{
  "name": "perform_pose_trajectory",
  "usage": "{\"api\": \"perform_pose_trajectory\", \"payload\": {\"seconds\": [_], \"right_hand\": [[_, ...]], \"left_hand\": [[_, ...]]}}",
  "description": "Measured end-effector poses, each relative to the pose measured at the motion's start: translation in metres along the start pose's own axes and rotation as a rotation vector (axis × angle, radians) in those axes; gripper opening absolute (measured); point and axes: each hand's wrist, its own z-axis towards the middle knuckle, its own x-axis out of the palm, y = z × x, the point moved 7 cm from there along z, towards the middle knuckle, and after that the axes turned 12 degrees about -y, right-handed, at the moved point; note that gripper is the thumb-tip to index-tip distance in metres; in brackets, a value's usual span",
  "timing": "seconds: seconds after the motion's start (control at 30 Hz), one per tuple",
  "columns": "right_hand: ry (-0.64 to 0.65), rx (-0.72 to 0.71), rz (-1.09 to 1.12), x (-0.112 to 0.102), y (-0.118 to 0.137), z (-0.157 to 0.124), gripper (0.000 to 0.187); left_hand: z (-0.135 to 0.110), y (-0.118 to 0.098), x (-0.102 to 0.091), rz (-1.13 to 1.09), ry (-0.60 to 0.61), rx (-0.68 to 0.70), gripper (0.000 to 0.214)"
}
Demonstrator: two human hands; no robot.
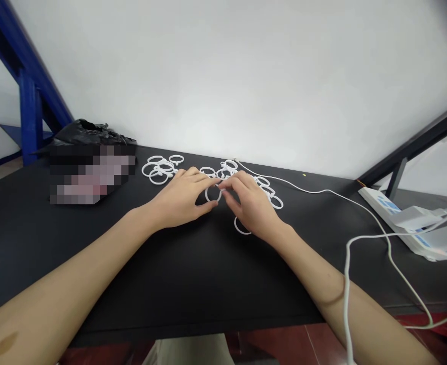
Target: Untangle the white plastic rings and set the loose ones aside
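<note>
Both hands met over the middle of the black tabletop (193,274), a single white ring (213,194) pinched between them. Left hand (180,200) coming in from the left, fingers curled, grip narrow on the ring's near-left edge; right hand (252,203) from the right, fingertips closed on the ring's upper-right edge. Ring lying directly between the two grips, neither hand clearly nearer, its opening facing roughly up toward the camera; no long axis to speak of, being round. Whether raised off the surface or resting on it: cannot tell.

Thin, smooth, hard-looking plastic, glossy white against the matte dark top. Another loose ring (241,228) half hidden under the heel of the right hand, touching the wrist side. Pile of the same rings (161,169) just beyond the left hand, overlapping one another, some with small tabs on the rim. Second cluster (269,192) behind and to the right of the right hand, partly covered by it.

White cable (345,203) trailing from the far cluster across to the right, another loop crossing the right forearm. White power strip (402,219) at the right edge, well apart. Crumpled black plastic bag (88,132) at the far left, glossy and creased, with a blurred patch below it
</note>
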Motion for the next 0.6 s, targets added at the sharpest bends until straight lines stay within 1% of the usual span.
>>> {"api": "perform_pose_trajectory", "payload": {"seconds": [0.13, 0.23, 0.3, 0.4, 0.47, 0.5, 0.53, 0.6], "right_hand": [[-0.020, 0.064, 0.085, 0.001, -0.006, -0.002, 0.011], [-0.061, 0.087, 0.161, 0.001, -0.007, -0.003, 0.011], [-0.094, 0.088, 0.181, -0.001, -0.007, -0.002, 0.009], [-0.110, 0.136, 0.184, -0.003, -0.009, 0.000, 0.009], [-0.076, 0.186, 0.138, -0.005, -0.012, 0.001, 0.012], [-0.039, 0.219, 0.082, -0.006, -0.015, 0.002, 0.014], [0.013, 0.258, 0.009, -0.008, -0.018, 0.002, 0.016], [0.156, 0.370, -0.183, -0.011, -0.029, -0.002, 0.019]], "left_hand": [[0.001, 0.000, -0.001, 0.006, -0.011, 0.002, 0.046], [0.001, -0.001, -0.001, 0.000, -0.012, 0.001, 0.043], [0.001, -0.003, -0.002, -0.020, -0.028, -0.011, 0.042], [0.003, -0.004, -0.003, -0.052, -0.056, -0.036, 0.041], [0.005, -0.002, -0.006, -0.038, -0.085, -0.046, 0.041], [0.006, 0.002, -0.009, -0.009, -0.110, -0.064, 0.042], [0.006, 0.008, -0.013, 0.044, -0.140, -0.098, 0.042], [0.004, 0.029, -0.022, 0.211, -0.206, -0.236, 0.043]]}}
